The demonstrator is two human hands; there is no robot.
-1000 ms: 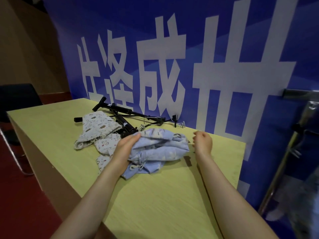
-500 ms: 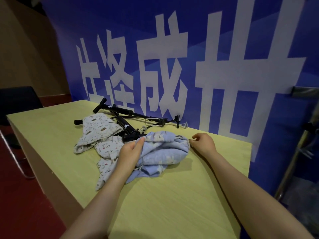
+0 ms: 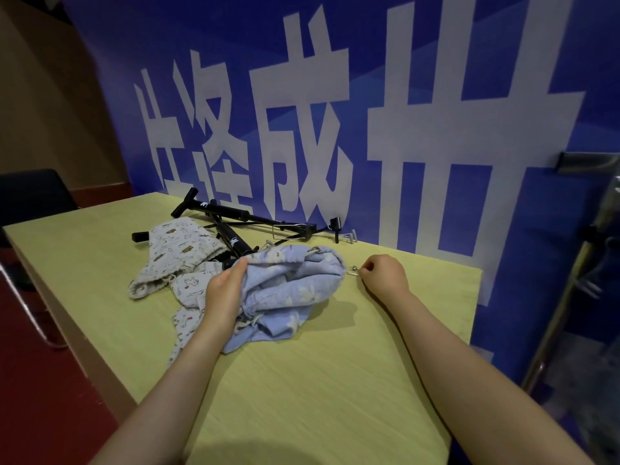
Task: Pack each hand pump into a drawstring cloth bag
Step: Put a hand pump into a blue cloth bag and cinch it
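A crumpled blue drawstring bag (image 3: 292, 286) lies mid-table, and my left hand (image 3: 224, 293) grips its left edge. My right hand (image 3: 382, 276) rests on the table just right of the bag, its fingers pinched on a small metal clip-like piece (image 3: 353, 270). Behind the bag lie two black hand pumps: one long pump (image 3: 235, 214) along the back, another (image 3: 231, 239) crossing it, partly under cloth. Cream printed bags (image 3: 174, 253) are piled at the left, one under my left wrist.
The yellow table (image 3: 318, 380) ends at a blue banner wall (image 3: 402, 129) behind. Small pump nozzles (image 3: 350, 237) lie by the wall. A dark chair (image 3: 30, 196) stands at the left, a metal stand (image 3: 597, 250) at the right.
My left hand has slid up along the blue bag's edge and keeps hold of it. My right hand stayed beside the bag, and its fingers now pinch the small metal piece.
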